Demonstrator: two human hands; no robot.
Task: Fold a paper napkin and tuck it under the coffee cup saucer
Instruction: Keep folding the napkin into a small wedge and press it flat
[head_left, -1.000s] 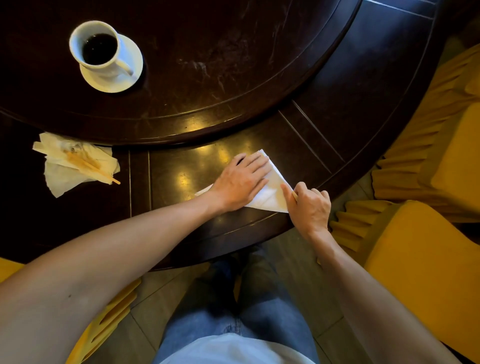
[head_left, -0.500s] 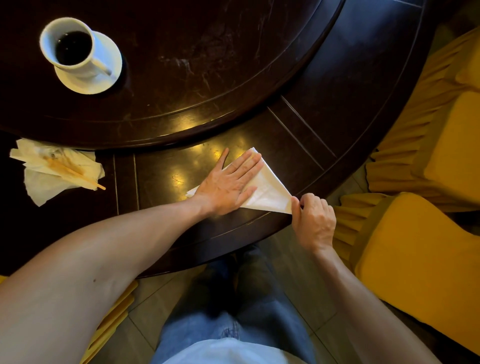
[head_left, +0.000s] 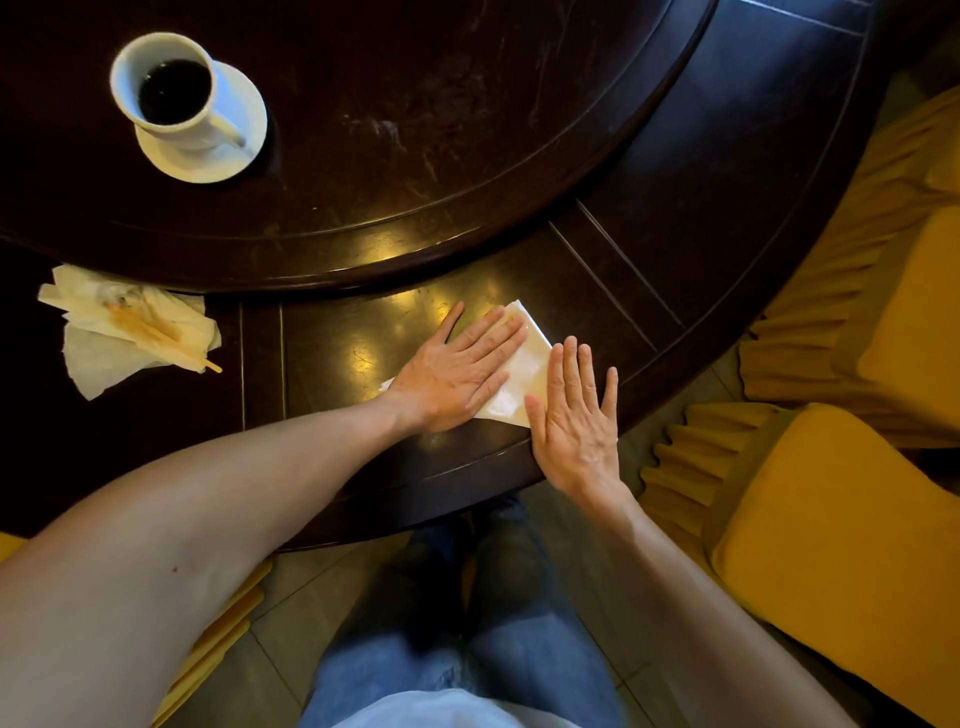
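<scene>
Creasing is the step in hand, by the look of it. Both palms lie flat, fingers spread and straight, gripping nothing. The left hand (head_left: 460, 371) covers most of the napkin (head_left: 524, 364), which lies as a white folded wedge on the outer ring of the table (head_left: 363, 343), near its edge in front of the person. The right hand (head_left: 576, 415) presses beside it, its thumb side on the napkin's near right corner, its heel at the table edge.

To do this well, I judge that 1 hand should pin the paper while the other sweeps along the fold, from the middle outward, so the layers do not creep apart. Thin paper tears if dragged hard, so firm flat pressure suits better than rubbing with fingertips. Whether the edges line up under the left palm cannot be seen.

The cup (head_left: 169, 93), dark with coffee, stands on its saucer (head_left: 228, 161) well apart, up on the raised inner disc at the far left. Tucking is not yet begun; lifting that saucer will want care against a spill.

A used napkin (head_left: 130, 332) with sticks lies at left.
</scene>
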